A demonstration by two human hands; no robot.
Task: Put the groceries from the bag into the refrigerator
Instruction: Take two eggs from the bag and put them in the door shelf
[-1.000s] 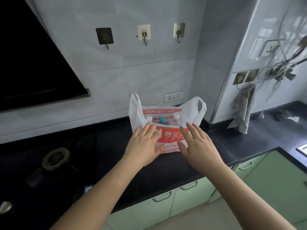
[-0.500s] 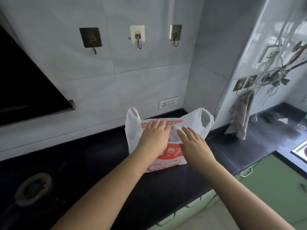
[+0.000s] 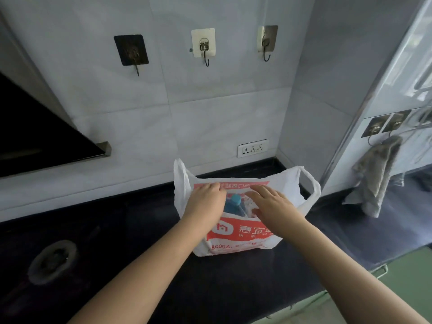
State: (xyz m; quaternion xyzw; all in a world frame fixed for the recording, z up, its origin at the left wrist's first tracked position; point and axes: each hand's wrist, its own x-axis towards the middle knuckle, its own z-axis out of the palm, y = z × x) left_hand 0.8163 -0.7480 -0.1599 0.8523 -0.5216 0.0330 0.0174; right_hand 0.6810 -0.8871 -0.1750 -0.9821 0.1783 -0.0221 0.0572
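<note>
Standing on the dark countertop, the white-and-red plastic bag sits upright, mouth facing up, its long side running along the wall. Left hand curls its fingers over the bag's rim; right hand rests spread at the opening, gripping nothing clearly. A blue-capped bottle stands inside, cap upward.
</note>
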